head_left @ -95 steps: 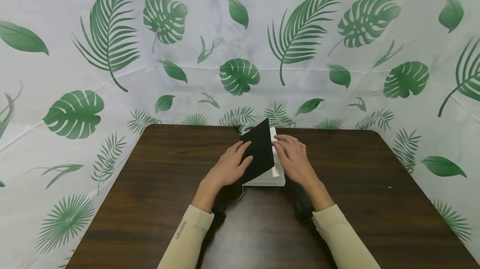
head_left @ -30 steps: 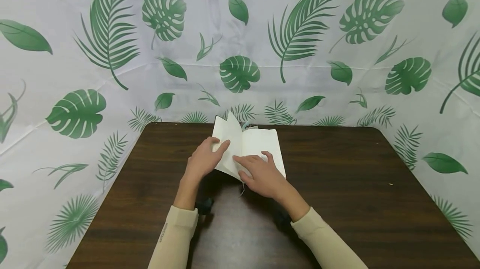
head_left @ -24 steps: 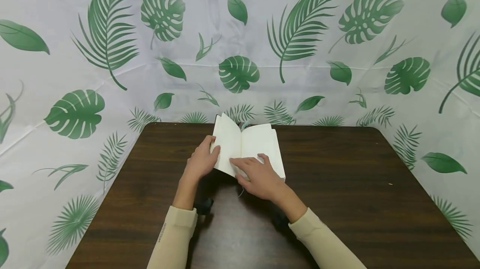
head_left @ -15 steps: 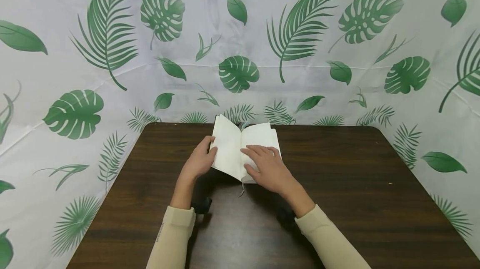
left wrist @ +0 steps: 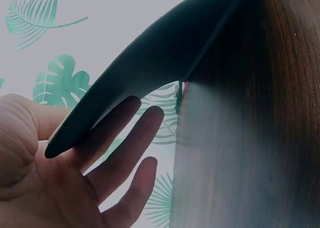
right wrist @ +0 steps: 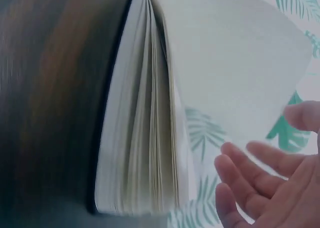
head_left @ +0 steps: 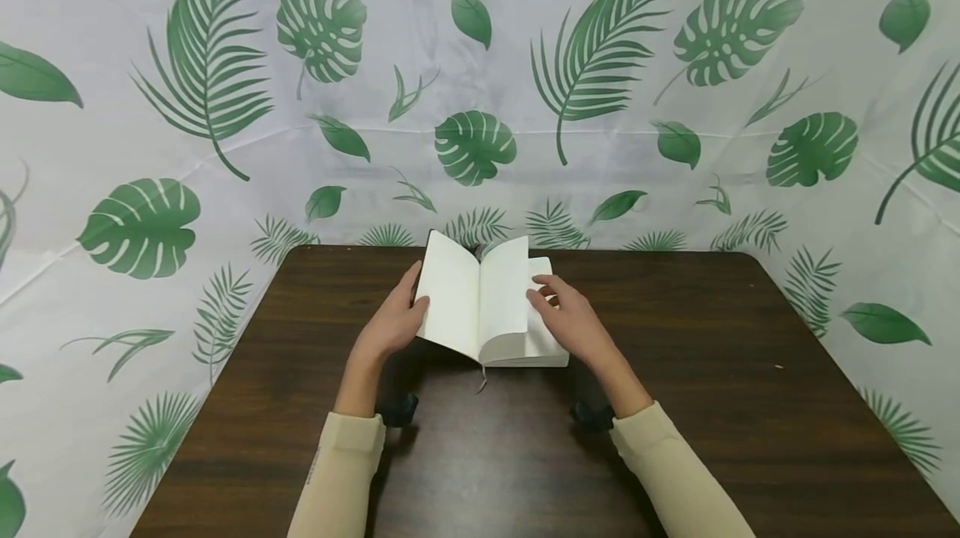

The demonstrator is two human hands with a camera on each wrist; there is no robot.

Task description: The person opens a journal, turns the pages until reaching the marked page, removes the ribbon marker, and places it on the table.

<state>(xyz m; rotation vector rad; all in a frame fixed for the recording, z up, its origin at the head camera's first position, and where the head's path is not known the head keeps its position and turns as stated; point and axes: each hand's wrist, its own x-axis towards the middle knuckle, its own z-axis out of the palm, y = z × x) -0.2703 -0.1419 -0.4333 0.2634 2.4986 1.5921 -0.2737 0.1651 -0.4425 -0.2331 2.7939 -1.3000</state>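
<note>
A notebook (head_left: 450,292) with blank white pages lies open near the far edge of the table, its left side lifted. My left hand (head_left: 392,317) holds that side, thumb on the page and fingers behind the dark cover (left wrist: 150,53). A page (head_left: 504,288) stands raised and curved over the right-hand stack. My right hand (head_left: 573,317) is at this page's free edge, thumb tip close to it. In the right wrist view, its fingers (right wrist: 260,168) are spread and loosely bent, with nothing pinched. The page block (right wrist: 140,138) shows its fanned edges there.
A thin ribbon (head_left: 482,381) trails from the notebook's spine onto the brown wooden table (head_left: 480,471). Behind the notebook sits a small pale-blue object (head_left: 486,249), mostly hidden. A leaf-printed white curtain (head_left: 405,104) surrounds the far side and both sides.
The notebook has gone from its black cover half lifted to lying open. My right hand has moved from the middle of the pages rightward to the page edge, and a page has risen.
</note>
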